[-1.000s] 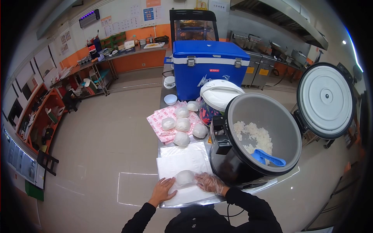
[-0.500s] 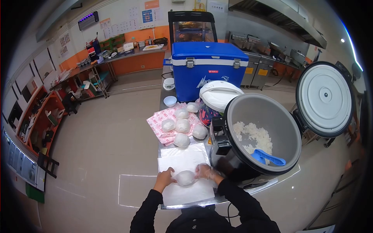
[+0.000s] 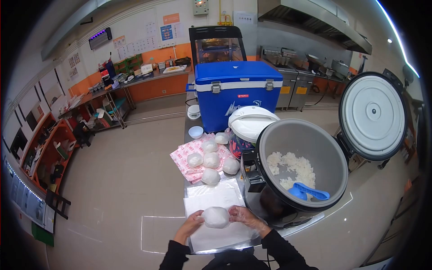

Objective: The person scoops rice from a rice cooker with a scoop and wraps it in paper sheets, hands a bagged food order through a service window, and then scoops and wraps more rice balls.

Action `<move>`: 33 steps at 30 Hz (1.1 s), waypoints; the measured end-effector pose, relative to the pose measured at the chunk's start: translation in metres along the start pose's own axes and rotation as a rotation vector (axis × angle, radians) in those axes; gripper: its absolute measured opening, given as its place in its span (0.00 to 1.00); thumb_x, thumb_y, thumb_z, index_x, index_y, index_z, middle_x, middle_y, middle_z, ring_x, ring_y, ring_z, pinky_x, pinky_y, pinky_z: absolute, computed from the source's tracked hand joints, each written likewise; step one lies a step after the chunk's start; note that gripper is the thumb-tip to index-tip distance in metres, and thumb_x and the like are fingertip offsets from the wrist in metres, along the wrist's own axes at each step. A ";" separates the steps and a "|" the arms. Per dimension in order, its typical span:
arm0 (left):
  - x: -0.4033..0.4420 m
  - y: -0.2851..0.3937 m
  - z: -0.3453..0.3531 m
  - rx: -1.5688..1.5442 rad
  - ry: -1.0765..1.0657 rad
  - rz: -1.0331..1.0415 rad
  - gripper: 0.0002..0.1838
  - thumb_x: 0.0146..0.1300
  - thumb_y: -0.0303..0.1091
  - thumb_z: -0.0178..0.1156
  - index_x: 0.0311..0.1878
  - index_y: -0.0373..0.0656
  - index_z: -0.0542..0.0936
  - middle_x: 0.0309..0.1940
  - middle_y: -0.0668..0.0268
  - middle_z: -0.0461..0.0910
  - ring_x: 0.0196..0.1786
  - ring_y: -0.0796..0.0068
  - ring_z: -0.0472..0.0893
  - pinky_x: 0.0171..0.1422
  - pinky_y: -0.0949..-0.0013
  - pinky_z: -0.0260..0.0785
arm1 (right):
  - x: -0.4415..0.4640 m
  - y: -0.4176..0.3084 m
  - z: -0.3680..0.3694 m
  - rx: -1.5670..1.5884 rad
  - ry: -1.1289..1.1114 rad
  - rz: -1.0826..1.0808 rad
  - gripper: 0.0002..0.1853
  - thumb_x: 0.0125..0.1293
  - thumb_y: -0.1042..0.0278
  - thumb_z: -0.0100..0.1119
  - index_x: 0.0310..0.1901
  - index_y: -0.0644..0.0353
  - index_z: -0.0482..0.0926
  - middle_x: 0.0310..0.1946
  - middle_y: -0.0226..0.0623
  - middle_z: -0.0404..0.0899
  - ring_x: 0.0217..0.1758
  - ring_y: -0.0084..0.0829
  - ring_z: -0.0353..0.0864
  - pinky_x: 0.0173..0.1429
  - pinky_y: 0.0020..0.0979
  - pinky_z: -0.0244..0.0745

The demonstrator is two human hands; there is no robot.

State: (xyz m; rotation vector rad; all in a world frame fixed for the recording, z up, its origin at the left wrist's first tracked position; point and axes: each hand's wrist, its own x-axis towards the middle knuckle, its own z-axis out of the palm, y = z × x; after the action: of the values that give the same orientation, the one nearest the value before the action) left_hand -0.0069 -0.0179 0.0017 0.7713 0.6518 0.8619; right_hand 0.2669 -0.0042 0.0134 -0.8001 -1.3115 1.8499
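Observation:
A rounded white bundle of wrapped rice [image 3: 216,217] sits on white paper sheets [image 3: 219,239] near the table's front edge. My left hand [image 3: 194,221] pinches its left side, with the thumb and fingers close together. On the other side, my right hand [image 3: 245,216], in a clear plastic glove, grips the wrapper's right end. Several similar wrapped bundles [image 3: 211,160] lie beyond, some of them on pink printed paper [image 3: 180,156]. To the right, a large open rice cooker [image 3: 300,135] holds cooked rice [image 3: 300,168] and a blue scoop [image 3: 316,192].
A blue cooler box [image 3: 243,92] stands at the table's far end, beside a small scale [image 3: 193,111] and a pale bowl [image 3: 195,132]. A white-lidded container [image 3: 253,123] is beside the cooker, whose raised lid [image 3: 373,116] juts out right.
My right hand, blurred before, now shows clearly at the bundle's right end. The bundle looks fuller and rounder between my hands. The view has tilted up a little.

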 end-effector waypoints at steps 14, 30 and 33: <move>-0.031 0.016 0.060 -0.178 0.076 0.192 0.26 0.57 0.29 0.65 0.59 0.38 0.68 0.54 0.62 0.74 0.57 0.70 0.74 0.65 0.63 0.63 | -0.015 -0.023 0.079 0.440 0.260 -0.001 0.23 0.65 0.62 0.57 0.59 0.62 0.68 0.56 0.36 0.72 0.59 0.30 0.72 0.63 0.33 0.69; -0.040 -0.029 0.102 -0.409 0.431 0.074 0.23 0.65 0.34 0.58 0.61 0.37 0.66 0.58 0.63 0.71 0.59 0.72 0.71 0.65 0.66 0.63 | -0.026 -0.050 0.105 0.041 0.457 -0.008 0.24 0.65 0.56 0.60 0.53 0.68 0.72 0.44 0.36 0.78 0.46 0.22 0.76 0.51 0.24 0.72; -0.034 -0.043 0.097 0.069 0.622 0.289 0.19 0.67 0.33 0.55 0.58 0.35 0.69 0.52 0.61 0.75 0.54 0.73 0.75 0.62 0.66 0.65 | -0.028 -0.053 0.113 -0.134 0.548 -0.032 0.22 0.63 0.57 0.63 0.51 0.67 0.74 0.40 0.34 0.79 0.43 0.20 0.75 0.48 0.22 0.72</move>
State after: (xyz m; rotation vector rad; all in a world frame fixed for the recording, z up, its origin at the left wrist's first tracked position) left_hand 0.0681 -0.0966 0.0277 0.6652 1.1397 1.3714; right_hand 0.2009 -0.0730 0.0990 -1.2424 -1.0845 1.3847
